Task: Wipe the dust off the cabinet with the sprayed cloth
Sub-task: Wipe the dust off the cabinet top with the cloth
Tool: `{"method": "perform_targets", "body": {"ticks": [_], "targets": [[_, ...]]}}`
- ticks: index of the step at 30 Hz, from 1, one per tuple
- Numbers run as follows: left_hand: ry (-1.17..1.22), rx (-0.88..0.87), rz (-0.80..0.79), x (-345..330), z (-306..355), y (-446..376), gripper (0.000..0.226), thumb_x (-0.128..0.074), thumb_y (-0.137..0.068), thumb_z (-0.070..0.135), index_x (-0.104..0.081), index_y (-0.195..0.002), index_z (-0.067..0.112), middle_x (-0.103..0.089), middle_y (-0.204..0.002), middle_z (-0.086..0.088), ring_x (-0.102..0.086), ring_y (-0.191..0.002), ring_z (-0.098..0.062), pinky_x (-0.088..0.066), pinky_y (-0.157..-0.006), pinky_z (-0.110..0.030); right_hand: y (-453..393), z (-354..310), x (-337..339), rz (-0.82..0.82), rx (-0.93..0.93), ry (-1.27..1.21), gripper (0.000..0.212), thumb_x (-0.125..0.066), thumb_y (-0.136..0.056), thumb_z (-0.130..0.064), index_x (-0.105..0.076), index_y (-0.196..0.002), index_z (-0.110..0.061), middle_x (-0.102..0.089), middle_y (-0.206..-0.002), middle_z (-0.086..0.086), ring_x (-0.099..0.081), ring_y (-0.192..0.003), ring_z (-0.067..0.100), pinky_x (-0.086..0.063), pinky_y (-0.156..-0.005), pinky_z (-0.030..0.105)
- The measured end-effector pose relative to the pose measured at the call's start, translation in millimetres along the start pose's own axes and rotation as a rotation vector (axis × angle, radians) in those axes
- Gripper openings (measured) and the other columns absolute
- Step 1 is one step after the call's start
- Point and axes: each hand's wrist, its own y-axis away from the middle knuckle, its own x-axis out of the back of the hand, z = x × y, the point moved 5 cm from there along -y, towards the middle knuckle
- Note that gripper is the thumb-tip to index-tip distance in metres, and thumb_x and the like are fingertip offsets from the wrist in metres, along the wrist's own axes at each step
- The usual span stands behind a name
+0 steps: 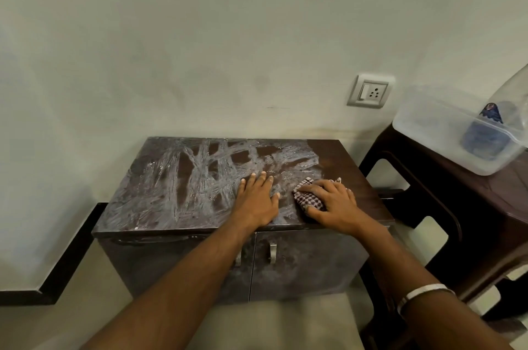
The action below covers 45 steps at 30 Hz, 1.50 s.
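Observation:
A low dark brown cabinet [160, 186] stands against the wall, its top streaked with pale dust over the left and middle. The right strip of the top looks dark and clean. My right hand [334, 204] presses a checked cloth [310, 196] flat on the top near the front right. My left hand [257, 199] lies palm down on the top just left of the cloth, fingers spread, holding nothing. Two metal handles [272, 252] show on the cabinet doors below my arms.
A dark plastic stool [485, 201] stands close to the right of the cabinet, carrying a clear plastic container [445, 132] with dark items inside. A wall socket [371, 91] sits above the cabinet's right end. A black skirting [65, 266] runs along the floor at left.

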Motion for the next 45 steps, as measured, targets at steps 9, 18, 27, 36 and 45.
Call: {"method": "perform_targets", "body": {"ticks": [9, 18, 27, 36, 45], "targets": [[0.007, -0.001, 0.002, 0, 1, -1, 0.06, -0.024, -0.101, 0.044, -0.011, -0.154, 0.02, -0.002, -0.162, -0.002, 0.005, -0.149, -0.022, 0.009, -0.117, -0.042, -9, 13, -6, 0.112, -0.102, 0.058, 0.055, -0.041, -0.082, -0.064, -0.042, -0.134, -0.049, -0.037, -0.141, -0.012, -0.026, -0.134, 0.026, -0.017, -0.11, 0.055], [0.015, -0.017, -0.013, 4, 0, -2, 0.059, -0.025, -0.102, 0.043, -0.011, -0.154, 0.02, -0.002, -0.163, -0.002, 0.004, -0.149, -0.021, 0.008, -0.118, -0.042, -16, 16, -10, 0.115, -0.091, 0.093, 0.056, -0.04, -0.083, -0.065, -0.041, -0.136, -0.049, -0.035, -0.143, -0.012, -0.025, -0.134, 0.027, -0.018, -0.109, 0.056], [0.009, -0.013, -0.019, 5, 1, -5, 0.058, -0.023, -0.102, 0.044, -0.01, -0.154, 0.021, -0.001, -0.162, -0.002, 0.004, -0.149, -0.022, 0.009, -0.117, -0.042, -31, 6, -14, 0.106, -0.119, 0.084, 0.054, -0.042, -0.085, -0.064, -0.039, -0.137, -0.049, -0.034, -0.143, -0.009, -0.025, -0.133, 0.03, -0.018, -0.109, 0.057], [0.012, -0.01, -0.021, 6, -1, -7, 0.058, -0.024, -0.102, 0.044, -0.01, -0.154, 0.022, 0.0, -0.163, -0.001, 0.005, -0.149, -0.021, 0.008, -0.118, -0.043, -48, 7, -9, 0.12, -0.207, 0.071, 0.056, -0.043, -0.087, -0.064, -0.041, -0.138, -0.041, -0.031, -0.148, -0.006, -0.023, -0.134, 0.033, -0.016, -0.109, 0.058], [0.0, -0.016, -0.012, 6, -5, -15, 0.058, -0.025, -0.101, 0.044, -0.011, -0.154, 0.022, -0.002, -0.163, -0.001, 0.002, -0.149, -0.022, 0.005, -0.118, -0.043, -49, 24, -2, 0.109, -0.217, 0.064, 0.055, -0.043, -0.088, -0.065, -0.042, -0.138, -0.043, -0.031, -0.148, -0.007, -0.022, -0.135, 0.031, -0.016, -0.109, 0.057]]}}
